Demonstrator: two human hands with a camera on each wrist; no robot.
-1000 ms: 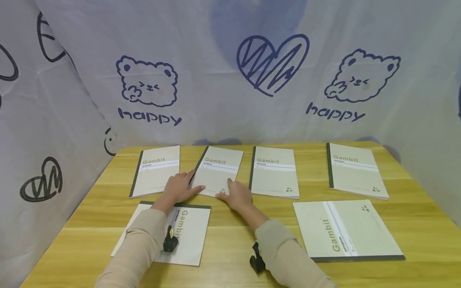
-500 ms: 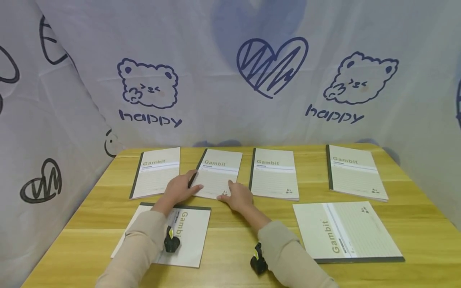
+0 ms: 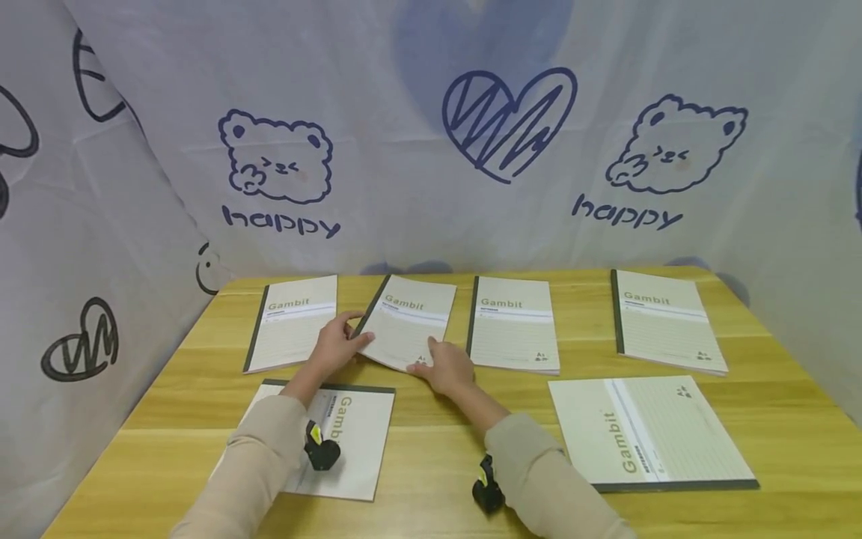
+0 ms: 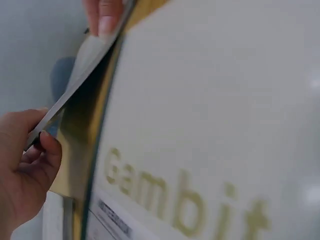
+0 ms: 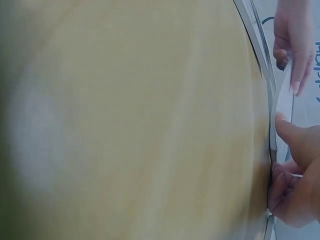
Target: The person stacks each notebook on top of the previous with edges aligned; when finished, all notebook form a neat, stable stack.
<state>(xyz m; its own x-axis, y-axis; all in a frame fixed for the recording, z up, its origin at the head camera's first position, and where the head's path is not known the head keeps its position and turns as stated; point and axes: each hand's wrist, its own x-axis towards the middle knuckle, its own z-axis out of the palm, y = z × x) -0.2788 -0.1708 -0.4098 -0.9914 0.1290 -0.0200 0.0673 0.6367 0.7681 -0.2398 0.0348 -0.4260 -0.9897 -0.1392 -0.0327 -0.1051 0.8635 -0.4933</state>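
Observation:
In the head view a cream Gambit notebook (image 3: 412,322) with a dark spine is held between my two hands, its near-left part raised off the table. My left hand (image 3: 334,346) pinches its spine side near the lower corner, thumb on the cover and fingers beneath. At the near right corner my right hand (image 3: 447,367) grips the edge between thumb and fingers. From the left wrist, the held notebook (image 4: 75,82) appears bent and edge-on between left hand (image 4: 25,170) and right hand (image 4: 105,15). The right wrist view shows my right thumb (image 5: 292,134) over the cover.
Similar notebooks lie left (image 3: 292,322) and right (image 3: 512,322) of the held one, with another at far right (image 3: 667,322). Two sideways notebooks lie nearer, at left (image 3: 360,457) and right (image 3: 646,430). A printed cloth (image 3: 390,180) hangs behind the wooden table (image 3: 431,464).
The held notebook's near-left part has risen from the table and its cover has bent. My left fingers have moved under the spine edge; my right hand stays almost in place.

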